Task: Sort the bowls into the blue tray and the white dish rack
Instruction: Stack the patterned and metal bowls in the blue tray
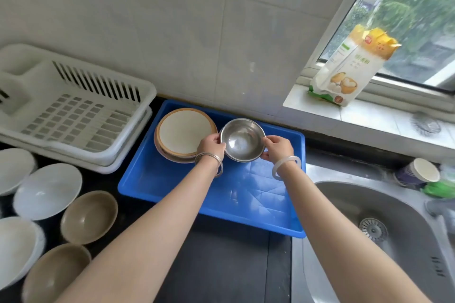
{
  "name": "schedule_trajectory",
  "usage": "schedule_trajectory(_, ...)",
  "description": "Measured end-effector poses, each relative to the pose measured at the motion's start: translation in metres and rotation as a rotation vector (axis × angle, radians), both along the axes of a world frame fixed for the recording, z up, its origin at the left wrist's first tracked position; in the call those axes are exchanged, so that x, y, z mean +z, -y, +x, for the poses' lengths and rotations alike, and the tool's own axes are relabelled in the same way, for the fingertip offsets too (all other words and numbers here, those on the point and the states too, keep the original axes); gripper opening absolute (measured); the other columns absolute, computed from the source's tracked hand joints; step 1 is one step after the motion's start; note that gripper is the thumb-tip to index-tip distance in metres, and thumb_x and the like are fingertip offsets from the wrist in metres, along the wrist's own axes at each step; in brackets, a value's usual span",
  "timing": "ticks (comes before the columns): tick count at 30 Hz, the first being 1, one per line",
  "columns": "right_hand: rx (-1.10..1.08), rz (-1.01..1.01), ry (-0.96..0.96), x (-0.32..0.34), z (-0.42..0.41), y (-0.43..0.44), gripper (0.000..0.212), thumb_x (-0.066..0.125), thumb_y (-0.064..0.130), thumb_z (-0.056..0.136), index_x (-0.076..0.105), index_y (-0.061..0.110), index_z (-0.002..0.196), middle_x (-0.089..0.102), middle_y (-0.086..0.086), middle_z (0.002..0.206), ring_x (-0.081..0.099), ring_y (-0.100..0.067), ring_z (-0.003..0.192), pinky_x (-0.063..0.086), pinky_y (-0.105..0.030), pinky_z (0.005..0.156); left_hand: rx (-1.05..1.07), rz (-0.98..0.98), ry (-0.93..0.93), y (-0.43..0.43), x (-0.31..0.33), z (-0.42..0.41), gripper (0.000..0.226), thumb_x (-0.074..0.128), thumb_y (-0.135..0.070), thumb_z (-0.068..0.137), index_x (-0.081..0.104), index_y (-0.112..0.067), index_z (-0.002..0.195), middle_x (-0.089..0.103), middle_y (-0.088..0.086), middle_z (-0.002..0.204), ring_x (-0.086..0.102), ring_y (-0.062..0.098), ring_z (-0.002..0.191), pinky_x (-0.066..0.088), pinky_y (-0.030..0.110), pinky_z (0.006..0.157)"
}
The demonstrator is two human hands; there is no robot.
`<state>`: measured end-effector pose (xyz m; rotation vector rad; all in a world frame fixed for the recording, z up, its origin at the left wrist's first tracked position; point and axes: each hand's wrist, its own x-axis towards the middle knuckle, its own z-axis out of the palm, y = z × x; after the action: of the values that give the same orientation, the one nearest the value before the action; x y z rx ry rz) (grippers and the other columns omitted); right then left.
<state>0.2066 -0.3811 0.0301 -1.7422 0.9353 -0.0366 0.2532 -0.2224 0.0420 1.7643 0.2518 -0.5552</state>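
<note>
Both hands (211, 146) gripping steel bowl (242, 140), seemingly above blue tray (177, 187)

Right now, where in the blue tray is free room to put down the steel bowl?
Free: the blue plastic tray's whole near floor, from the stacked tan plates at its far-left corner to the near wall. The round steel bowl sits far-right, between both hands.
</note>
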Motion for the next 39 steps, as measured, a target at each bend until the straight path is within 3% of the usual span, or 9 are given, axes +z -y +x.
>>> schedule_trajectory(5,0.001,-0.044,-0.025,-0.009,0.026,0.009,0.017,0.052,0.014,0.088,0.068,0.016,0.086,0.065,-0.003,0.074,0.066,-0.022,0.065,0.057,-0.041,0.084,-0.051,0.252,0.142,0.022,-0.01,0.014,0.031,0.046,0.0,0.085,0.063,-0.011,0.11,0.068,0.012,0.112,0.059,0.032,0.103,0.045,0.033,0.082)
schedule_trajectory(11,0.047,-0.135,-0.08,-0.024,0.034,0.011,0.026,0.047,0.01,0.086,0.068,-0.004,0.091,0.071,-0.025,0.087,0.067,-0.039,0.086,0.053,-0.049,0.086,-0.106,0.4,0.191,0.034,-0.025,0.017,0.031,0.043,-0.005,0.09,0.056,-0.01,0.118,0.064,0.015,0.117,0.057,0.035,0.107,0.046,0.038,0.085)
schedule_trajectory(14,0.088,-0.192,-0.099,-0.032,0.032,0.012,0.026,0.046,0.01,0.085,0.068,-0.003,0.088,0.07,-0.024,0.085,0.066,-0.035,0.079,0.054,-0.047,0.083,-0.121,0.434,0.209,0.037,-0.031,0.015,0.031,0.041,-0.006,0.092,0.054,-0.011,0.12,0.062,0.014,0.118,0.057,0.034,0.108,0.046,0.038,0.086)
schedule_trajectory(16,0.117,-0.227,-0.105,-0.035,0.03,0.011,0.025,0.047,0.012,0.086,0.07,0.004,0.087,0.07,-0.023,0.084,0.059,-0.028,0.071,0.052,-0.038,0.074,-0.119,0.438,0.21,0.038,-0.034,0.014,0.032,0.041,-0.006,0.092,0.052,-0.011,0.122,0.061,0.014,0.12,0.056,0.033,0.11,0.048,0.04,0.089)
schedule_trajectory(18,0.14,-0.247,-0.105,-0.036,0.029,0.01,0.025,0.047,0.013,0.087,0.071,0.009,0.09,0.071,-0.02,0.085,0.061,-0.031,0.077,0.049,-0.035,0.07,-0.123,0.451,0.212,0.04,-0.037,0.013,0.034,0.041,-0.006,0.092,0.049,-0.009,0.125,0.059,0.015,0.123,0.055,0.033,0.113,0.048,0.042,0.093)
schedule_trajectory(24,0.175,-0.286,-0.077,-0.036,0.022,0.005,0.03,0.043,0.018,0.092,0.064,0.011,0.113,0.064,-0.016,0.115,0.059,-0.031,0.102,0.044,-0.033,0.08,-0.042,0.372,0.267,0.04,-0.044,-0.001,0.052,0.046,-0.005,0.091,0.034,-0.013,0.141,0.04,0.009,0.147,0.038,0.027,0.135,0.034,0.037,0.11)
schedule_trajectory(30,0.202,-0.284,-0.053,-0.035,0.008,-0.002,0.03,0.038,0.018,0.096,0.059,0.008,0.116,0.064,-0.019,0.113,0.058,-0.035,0.102,0.047,-0.039,0.084,-0.048,0.318,0.258,0.036,-0.043,-0.008,0.053,0.05,-0.008,0.091,0.034,-0.016,0.141,0.045,0.01,0.143,0.044,0.028,0.13,0.038,0.035,0.104)
schedule_trajectory(34,0.159,-0.28,-0.056,-0.026,-0.001,-0.001,0.035,0.04,0.022,0.097,0.056,0.011,0.126,0.06,-0.011,0.128,0.055,-0.028,0.116,0.041,-0.031,0.093,-0.077,0.264,0.247,0.024,-0.036,-0.013,0.039,0.048,-0.01,0.091,0.048,-0.013,0.13,0.059,0.013,0.125,0.056,0.027,0.112,0.044,0.031,0.087)
schedule_trajectory(39,0.124,-0.232,0.079,-0.004,-0.025,-0.018,0.028,0.042,0.02,0.095,0.064,0.014,0.111,0.069,-0.006,0.105,0.064,-0.024,0.095,0.046,-0.03,0.077,-0.084,0.188,0.153,-0.02,-0.027,-0.037,0.04,0.044,-0.01,0.093,0.049,-0.011,0.132,0.054,0.005,0.136,0.054,0.02,0.121,0.036,0.02,0.089)
